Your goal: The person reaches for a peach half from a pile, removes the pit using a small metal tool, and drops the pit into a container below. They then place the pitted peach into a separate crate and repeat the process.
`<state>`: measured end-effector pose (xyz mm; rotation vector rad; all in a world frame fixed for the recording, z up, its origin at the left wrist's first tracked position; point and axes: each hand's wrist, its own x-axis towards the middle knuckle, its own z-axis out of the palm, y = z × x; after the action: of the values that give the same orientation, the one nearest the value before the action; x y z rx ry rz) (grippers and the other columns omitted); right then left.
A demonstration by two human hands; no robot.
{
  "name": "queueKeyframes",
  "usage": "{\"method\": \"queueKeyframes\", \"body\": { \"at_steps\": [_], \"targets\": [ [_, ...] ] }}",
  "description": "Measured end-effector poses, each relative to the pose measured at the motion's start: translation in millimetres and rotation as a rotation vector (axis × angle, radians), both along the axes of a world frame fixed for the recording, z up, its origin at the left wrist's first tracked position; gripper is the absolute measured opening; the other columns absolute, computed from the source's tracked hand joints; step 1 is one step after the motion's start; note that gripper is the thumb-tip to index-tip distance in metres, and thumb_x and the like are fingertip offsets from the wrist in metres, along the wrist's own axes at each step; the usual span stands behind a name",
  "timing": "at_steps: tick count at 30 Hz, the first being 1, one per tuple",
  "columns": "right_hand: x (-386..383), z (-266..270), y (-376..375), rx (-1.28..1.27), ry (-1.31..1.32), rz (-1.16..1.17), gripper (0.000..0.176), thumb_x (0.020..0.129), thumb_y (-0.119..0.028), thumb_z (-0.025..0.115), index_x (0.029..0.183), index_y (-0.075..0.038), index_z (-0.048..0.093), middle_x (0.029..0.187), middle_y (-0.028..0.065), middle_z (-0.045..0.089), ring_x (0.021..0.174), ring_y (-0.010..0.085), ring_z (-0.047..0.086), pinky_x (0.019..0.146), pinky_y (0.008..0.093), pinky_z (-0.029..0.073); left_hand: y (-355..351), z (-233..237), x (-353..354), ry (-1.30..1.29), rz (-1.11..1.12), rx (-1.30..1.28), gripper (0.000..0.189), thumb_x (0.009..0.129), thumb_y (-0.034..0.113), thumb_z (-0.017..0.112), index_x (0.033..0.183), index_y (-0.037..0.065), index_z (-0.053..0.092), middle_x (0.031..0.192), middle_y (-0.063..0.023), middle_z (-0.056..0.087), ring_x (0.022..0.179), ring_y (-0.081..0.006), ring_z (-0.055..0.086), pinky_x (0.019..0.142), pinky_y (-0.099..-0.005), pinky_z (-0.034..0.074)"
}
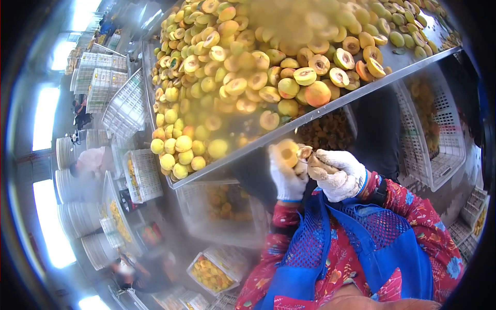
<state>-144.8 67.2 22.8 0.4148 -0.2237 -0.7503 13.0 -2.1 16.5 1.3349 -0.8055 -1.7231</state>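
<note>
My left hand (287, 181), in a white knit glove, is closed around a halved peach (285, 151) with its cut face turned up. Close beside it is my right hand (342, 174), also gloved, with its fingers curled in and brown-stained. A small brownish piece (305, 153) shows between the hands at the peach's edge; I cannot make out whether it is a pit or the tip of a tool. Both hands are just below the metal rim (320, 111) of a sorting table. On that table lies a heap of peaches (235, 85), many cut in half with pits showing.
Under the table stand a white crate (219, 209) of fruit pieces and a dark heap of scraps (328, 130). A perforated crate (434, 129) is at my right. Another crate of fruit (212, 273) sits on the floor. Stacked crates (103, 77) and blurred people are at left.
</note>
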Motion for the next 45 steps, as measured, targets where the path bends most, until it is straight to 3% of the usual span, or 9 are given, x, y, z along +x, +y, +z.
{"method": "queueKeyframes", "body": {
  "at_steps": [4,5,7,16,20,25,29,34,45],
  "targets": [
    [-17.7,-15.5,0.1,-0.080,0.367,0.059,0.046,0.109,-0.044,0.040,0.096,-0.001,0.052,0.056,0.0003,0.039,0.036,0.0059,0.032,0.029,0.0222,0.026,-5.8,21.2,91.8,-1.018,-0.102,-0.136,0.047,0.099,0.045,0.053,0.121,0.004,0.061,0.105,-0.0199,0.066,0.097,-0.0373,0.064,0.091,-0.0481,0.051],
    [-20.6,-18.5,0.6,-0.086,0.463,0.086,0.046,0.109,-0.045,0.040,0.096,-0.002,0.052,0.056,0.0002,0.039,0.036,0.0059,0.033,0.029,0.0222,0.027,-7.8,22.6,117.6,-1.583,-0.241,-0.303,0.050,0.099,0.047,0.053,0.126,0.006,0.060,0.112,-0.0199,0.066,0.103,-0.0385,0.064,0.090,-0.0520,0.051],
    [-21.4,-22.0,1.6,-0.099,0.652,0.148,0.045,0.109,-0.045,0.040,0.096,-0.004,0.052,0.056,0.0000,0.039,0.037,0.0060,0.034,0.030,0.0220,0.028,-20.0,17.4,142.0,-2.101,-0.142,-0.488,0.050,0.098,0.050,0.055,0.121,0.007,0.065,0.110,-0.0225,0.066,0.104,-0.0406,0.064,0.091,-0.0508,0.051],
    [-18.9,1.9,-1.7,-0.242,1.262,0.087,0.037,0.104,-0.043,0.056,0.090,-0.008,0.058,0.058,-0.0036,0.047,0.041,0.0063,0.041,0.035,0.0234,0.033,-136.0,-19.0,5.7,-1.159,-0.662,-0.599,0.052,0.085,0.043,0.074,0.111,-0.001,0.062,0.110,-0.0260,0.065,0.099,-0.0420,0.064,0.090,-0.0495,0.051],
    [-19.9,19.3,-7.4,-0.402,1.735,0.030,0.038,0.104,-0.041,0.053,0.092,-0.005,0.058,0.063,0.0039,0.056,0.047,0.0153,0.052,0.045,0.0318,0.044,-119.2,-1.7,0.4,-0.679,-0.373,-0.303,0.050,0.084,0.028,0.075,0.123,0.003,0.057,0.099,-0.0146,0.065,0.078,-0.0235,0.068,0.070,-0.0344,0.057],
    [2.8,31.2,-17.2,-0.814,2.314,-0.296,0.032,0.103,-0.031,0.053,0.099,0.001,0.060,0.074,0.0232,0.064,0.064,0.0427,0.064,0.060,0.0458,0.052,-69.1,15.1,7.6,0.159,-0.388,0.022,0.044,0.091,0.019,0.065,0.130,0.003,0.053,0.105,-0.0105,0.062,0.088,-0.0195,0.065,0.071,-0.0326,0.059],
    [9.7,17.9,-12.1,-0.968,2.445,-0.309,0.030,0.100,-0.028,0.059,0.097,0.002,0.060,0.071,0.0238,0.064,0.058,0.0399,0.064,0.051,0.0467,0.049,-39.9,-1.1,4.3,0.356,-0.295,0.047,0.042,0.107,0.041,0.049,0.123,0.003,0.055,0.111,-0.0141,0.064,0.091,-0.0211,0.066,0.082,-0.0347,0.057],
    [17.7,14.5,-3.6,-0.965,2.477,-0.239,0.032,0.099,-0.029,0.060,0.097,0.002,0.061,0.064,0.0223,0.062,0.054,0.0386,0.063,0.049,0.0467,0.049,-20.5,-2.5,3.2,-0.144,-0.333,-0.258,0.053,0.111,0.046,0.034,0.116,-0.001,0.057,0.103,-0.0129,0.068,0.089,-0.0201,0.066,0.084,-0.0322,0.053],
    [19.7,23.5,2.1,-0.792,2.160,-0.093,0.036,0.103,-0.032,0.050,0.100,0.002,0.063,0.070,0.0244,0.064,0.053,0.0365,0.062,0.051,0.0442,0.050,5.9,-1.3,-0.9,-0.321,-0.257,-0.387,0.043,0.110,0.035,0.037,0.113,0.000,0.061,0.096,-0.0135,0.068,0.085,-0.0212,0.066,0.078,-0.0338,0.053]
  ]
}}
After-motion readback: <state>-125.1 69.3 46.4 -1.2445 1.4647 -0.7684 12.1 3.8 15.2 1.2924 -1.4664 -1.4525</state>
